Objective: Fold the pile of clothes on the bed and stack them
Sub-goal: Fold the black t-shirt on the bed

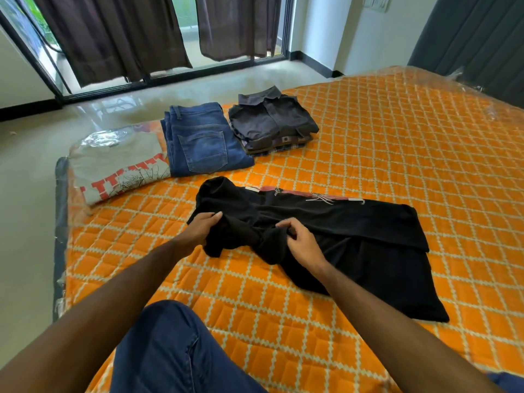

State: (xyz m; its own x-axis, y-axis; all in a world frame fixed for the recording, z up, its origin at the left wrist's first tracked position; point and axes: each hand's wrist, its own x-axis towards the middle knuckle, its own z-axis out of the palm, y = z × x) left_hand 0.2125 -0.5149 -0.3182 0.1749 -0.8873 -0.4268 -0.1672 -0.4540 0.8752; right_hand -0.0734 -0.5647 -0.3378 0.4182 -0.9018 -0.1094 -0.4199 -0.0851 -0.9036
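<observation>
A black T-shirt (354, 239) lies spread on the orange quilted bed (397, 143), partly folded, with a red and white print showing along its far edge. My left hand (200, 229) grips the bunched cloth near the collar end. My right hand (300, 239) pinches a rumpled sleeve just right of it. Behind the shirt lie three folded lots: a grey printed T-shirt (119, 163) at the left, blue jeans (202, 140) in the middle, and a stack of dark shirts (272, 120) at the right.
My knee in blue jeans (173, 350) rests on the near edge of the bed. The bed's left edge (61, 222) drops to a pale floor. Dark curtains (119, 32) hang over a glass door at the back. Clear plastic wrap covers the bed's far corner (465, 80).
</observation>
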